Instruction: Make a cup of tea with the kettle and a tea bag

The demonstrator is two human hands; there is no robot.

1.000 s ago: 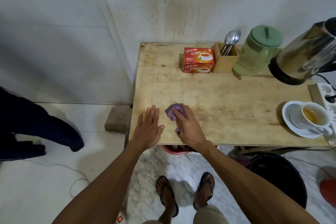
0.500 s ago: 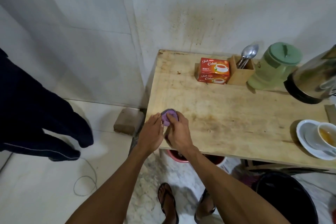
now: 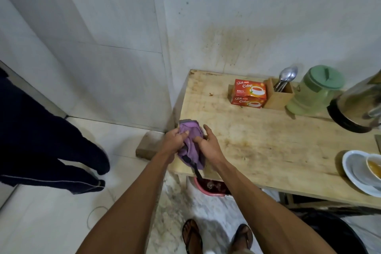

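Observation:
A purple cloth (image 3: 190,146) is bunched between both hands at the wooden table's (image 3: 268,140) front left corner. My left hand (image 3: 175,139) grips its left side, and my right hand (image 3: 208,144) holds its right side with the thumb pressed into the folds. Far right stands the steel kettle (image 3: 358,105), partly cut off. A white cup of tea (image 3: 374,166) sits on a white saucer (image 3: 354,173) at the right edge. The orange tea bag box (image 3: 248,96) stands at the back.
A wooden holder (image 3: 279,97) with spoons (image 3: 287,75) and a green lidded jug (image 3: 315,90) stand at the back. A pink bin (image 3: 208,187) sits under the table, a black bin (image 3: 338,233) at lower right. A person in dark trousers (image 3: 41,140) stands left. A brick (image 3: 149,146) lies on the floor.
My right hand stopped wiping with the cloth. Both hands gathered it at the table's left corner and now hold it bunched up. My view has swung left.

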